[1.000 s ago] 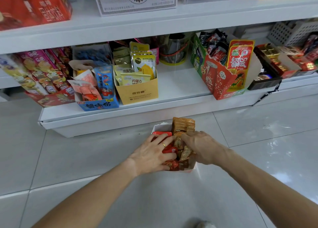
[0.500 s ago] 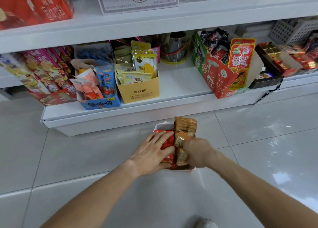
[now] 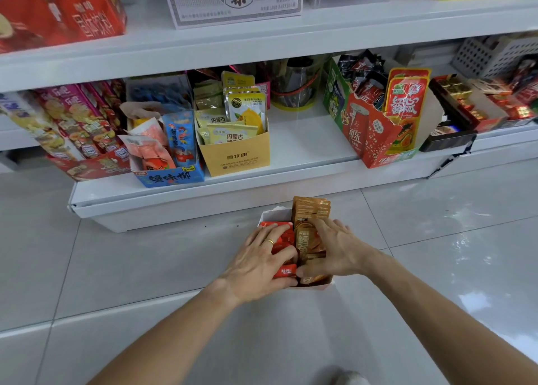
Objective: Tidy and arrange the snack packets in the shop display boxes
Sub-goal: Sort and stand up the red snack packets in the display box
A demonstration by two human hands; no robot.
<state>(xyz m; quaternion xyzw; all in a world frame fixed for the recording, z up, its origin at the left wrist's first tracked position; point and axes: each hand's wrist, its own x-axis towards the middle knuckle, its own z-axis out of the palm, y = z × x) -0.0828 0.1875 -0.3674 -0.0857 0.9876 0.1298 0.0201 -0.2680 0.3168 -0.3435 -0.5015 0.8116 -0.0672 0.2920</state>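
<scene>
A small white box (image 3: 275, 214) sits on the floor tiles (image 3: 145, 262) just in front of the lowest shelf (image 3: 305, 146), at about 12 o'clock from the person. Both hands are down on its contents.

The left hand (image 3: 259, 262) lies over the red packets (image 3: 283, 239) on the box's left side. Its fingers are spread and only slightly bent, pressing flat on the packets; the thumb curls in at the near end against a small red packet (image 3: 285, 271). A ring (image 3: 270, 241) shows on one finger. It grips nothing fully, so the hand reads as open and pressing.

The right hand (image 3: 337, 252) rests on the brown packets (image 3: 310, 210) on the right side, at 3 o'clock from the left hand. Its fingers reach forward nearly straight across the stack, and the thumb lies low along the near edge, touching the left thumb or very close to it. This hand also looks open, pressing rather than pinching.

The brown packets stand upright, taller than the red ones, their tops sticking out beyond the fingertips at 12 o'clock.

On the shelf behind, a blue box (image 3: 168, 178) stands at 11 o'clock, a yellow box (image 3: 237, 157) next to it, and a red box (image 3: 375, 143) at 1 o'clock, with a bare stretch of shelf between the yellow and red ones
</scene>
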